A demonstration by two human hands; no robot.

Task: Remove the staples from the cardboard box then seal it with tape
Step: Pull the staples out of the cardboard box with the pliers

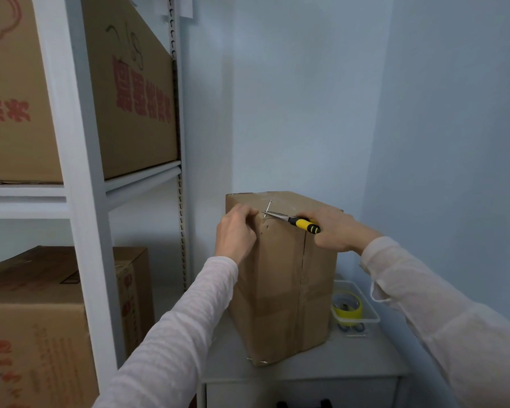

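Atop the cabinet (312,371), my left hand (236,231) curls over the box's (280,290) cardboard corner. My right hand (336,228) clamps yellow-handled pliers (296,221) at a staple (268,207).

Plain brown on the cardboard box (280,278), and the pliers (305,224) show a bright yellow handle banded in black with silvery metal tips. There's the tape roll (346,310), yellow, in a clear tray (365,301), on a pale grey cabinet (306,375). Pale blue wall (306,98), white shelving (80,172), brown stored cartons (136,92) printed with red characters, and off-white sleeves (174,334).
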